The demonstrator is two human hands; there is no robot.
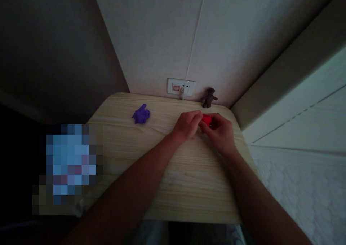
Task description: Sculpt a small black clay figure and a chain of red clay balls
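Note:
Both of my hands meet over the right half of the wooden table. A small bright red piece of what looks like modelling clay point(207, 120) shows between them, partly covered by fingers. My right hand point(220, 129) pinches it from the right, thumb in front and fingers behind. From the left, my left hand point(189, 124) has its fingers closed at the clay's left side. Just behind my hands, a dark brown clay figure point(208, 97) with arms and legs stands near the wall. Further left lies a purple clay figure point(141, 114) with one part sticking up.
The light wood table point(167, 183) has rounded back corners against the wall. A wall socket point(181, 87) with a plug in it sits just above the back edge. A pixelated blue patch point(70, 162) is at the left. White quilted bedding point(300, 191) lies at the right.

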